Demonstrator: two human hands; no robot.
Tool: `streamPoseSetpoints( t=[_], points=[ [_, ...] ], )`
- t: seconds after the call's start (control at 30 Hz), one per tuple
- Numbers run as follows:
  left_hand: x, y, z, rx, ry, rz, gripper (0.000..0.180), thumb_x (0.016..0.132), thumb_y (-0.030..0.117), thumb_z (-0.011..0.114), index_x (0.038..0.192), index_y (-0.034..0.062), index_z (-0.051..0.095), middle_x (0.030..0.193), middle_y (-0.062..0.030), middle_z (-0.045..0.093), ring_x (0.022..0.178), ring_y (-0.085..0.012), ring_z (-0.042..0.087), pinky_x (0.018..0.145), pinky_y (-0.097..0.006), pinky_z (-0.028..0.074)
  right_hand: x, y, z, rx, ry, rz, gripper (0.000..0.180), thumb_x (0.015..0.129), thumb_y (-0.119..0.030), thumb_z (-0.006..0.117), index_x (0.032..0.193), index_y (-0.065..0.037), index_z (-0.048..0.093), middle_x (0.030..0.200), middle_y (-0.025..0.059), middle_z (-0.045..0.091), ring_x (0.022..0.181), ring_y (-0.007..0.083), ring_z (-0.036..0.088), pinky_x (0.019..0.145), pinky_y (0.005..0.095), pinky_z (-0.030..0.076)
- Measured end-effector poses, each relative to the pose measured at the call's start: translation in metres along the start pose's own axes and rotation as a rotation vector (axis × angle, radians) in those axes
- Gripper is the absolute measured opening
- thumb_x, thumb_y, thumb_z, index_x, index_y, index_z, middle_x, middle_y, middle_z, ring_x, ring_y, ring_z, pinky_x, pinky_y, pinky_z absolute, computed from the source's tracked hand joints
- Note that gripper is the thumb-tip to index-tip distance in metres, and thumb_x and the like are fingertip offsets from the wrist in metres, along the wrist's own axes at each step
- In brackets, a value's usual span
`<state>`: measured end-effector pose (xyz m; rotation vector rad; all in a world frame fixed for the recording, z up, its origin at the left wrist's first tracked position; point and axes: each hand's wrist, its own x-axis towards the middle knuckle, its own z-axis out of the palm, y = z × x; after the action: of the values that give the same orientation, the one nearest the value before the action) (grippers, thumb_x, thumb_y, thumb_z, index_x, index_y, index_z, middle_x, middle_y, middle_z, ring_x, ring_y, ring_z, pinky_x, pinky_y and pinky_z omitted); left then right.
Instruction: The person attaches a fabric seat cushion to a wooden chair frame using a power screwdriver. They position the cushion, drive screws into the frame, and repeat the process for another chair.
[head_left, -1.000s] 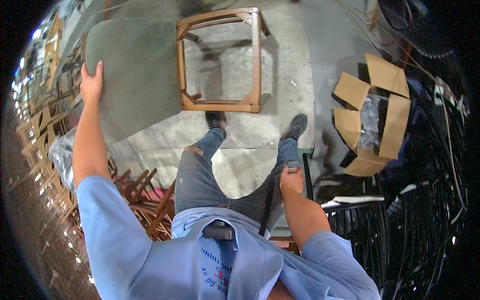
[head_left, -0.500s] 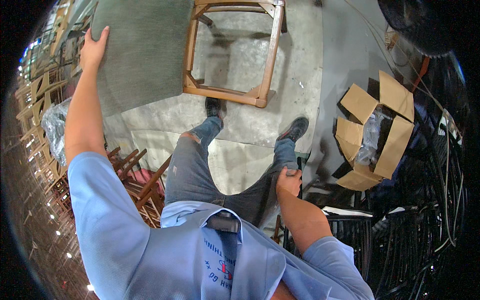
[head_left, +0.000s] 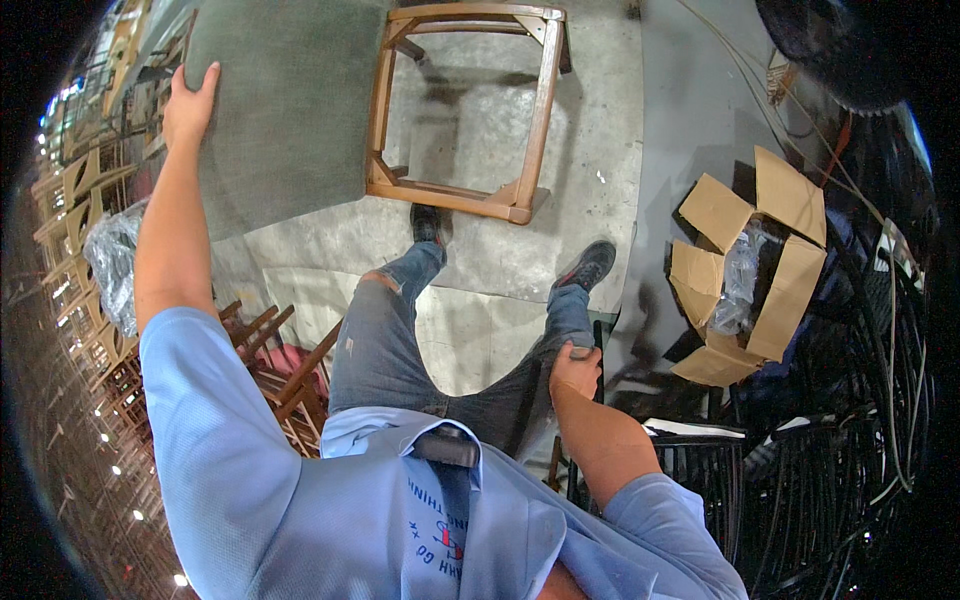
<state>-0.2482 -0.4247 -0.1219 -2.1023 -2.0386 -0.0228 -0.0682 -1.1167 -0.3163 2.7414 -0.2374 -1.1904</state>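
My left hand [head_left: 188,110] rests at the left edge of a grey-green covered tabletop or board [head_left: 285,110], thumb and finger spread apart on either side of that edge. On my thigh near the knee lies my right hand [head_left: 575,376], its fingers curled around a small greyish thing that I cannot make out. A brown wooden frame [head_left: 545,110], squarish with corner braces and short legs, stands on the floor in front of my feet, right beside the board.
An open cardboard box [head_left: 785,300] with clear plastic bottles or wrap inside stands at the right. Dark slatted stacks [head_left: 810,500] fill the lower right. Wooden chair parts [head_left: 290,385] and clear plastic wrap [head_left: 115,255] lie to my left. A round black object [head_left: 835,50] hangs upper right.
The view has shifted slightly, so the wooden frame and my feet sit a little lower. Both hands keep nearly the same places and poses.
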Motion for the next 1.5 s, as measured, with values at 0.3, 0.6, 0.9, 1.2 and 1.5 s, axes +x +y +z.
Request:
streamPoseSetpoints(
  t=[0.3,0.6,0.9,1.2,1.5],
  points=[
    [-0.004,0.005,-0.003,0.022,-0.006,-0.02,0.094,0.083,0.079,0.054,0.157,0.0238,0.036,0.142,-0.0199,0.059,0.132,-0.0395,0.056,0.107,-0.049,0.044,-0.005,-0.008,-0.01,-0.019,-0.052,0.055,0.072,0.089,-0.058,0.059,0.145,-0.015,0.046,0.129,0.0235,0.061,0.112,0.0439,0.065,0.096,0.0522,0.051],
    [-0.006,0.006,-0.005,0.032,-0.005,-0.015,0.095,0.083,0.081,0.053,0.157,0.0238,0.036,0.143,-0.0194,0.059,0.131,-0.0391,0.056,0.107,-0.049,0.044,-0.005,-0.006,-0.007,-0.029,-0.038,0.045,0.071,0.088,-0.057,0.06,0.144,-0.015,0.046,0.127,0.0236,0.061,0.109,0.0439,0.066,0.092,0.0532,0.053],
    [-0.009,0.009,-0.007,0.038,-0.002,-0.011,0.096,0.083,0.082,0.052,0.157,0.0229,0.035,0.143,-0.0193,0.058,0.131,-0.0389,0.056,0.107,-0.05,0.045,-0.001,0.002,0.003,-0.022,-0.02,0.032,0.072,0.088,-0.057,0.06,0.145,-0.015,0.046,0.127,0.0247,0.06,0.106,0.0444,0.067,0.089,0.0541,0.053],
    [-0.007,0.006,-0.005,0.016,-0.004,-0.01,0.096,0.082,0.082,0.053,0.157,0.0235,0.035,0.143,-0.0207,0.058,0.131,-0.04,0.056,0.107,-0.05,0.045,-0.008,-0.004,-0.008,-0.024,-0.066,0.055,0.073,0.09,-0.057,0.057,0.146,-0.012,0.044,0.131,0.0258,0.059,0.112,0.0444,0.064,0.096,0.0527,0.052],
    [-0.004,0.003,-0.001,0.014,0.008,0.004,0.096,0.083,0.081,0.053,0.157,0.024,0.036,0.141,-0.0218,0.059,0.13,-0.0404,0.057,0.106,-0.05,0.045,-0.012,-0.006,-0.008,-0.031,-0.049,0.061,0.072,0.089,-0.057,0.059,0.145,-0.013,0.045,0.128,0.0247,0.061,0.111,0.0434,0.065,0.095,0.0525,0.052]
  ],
)
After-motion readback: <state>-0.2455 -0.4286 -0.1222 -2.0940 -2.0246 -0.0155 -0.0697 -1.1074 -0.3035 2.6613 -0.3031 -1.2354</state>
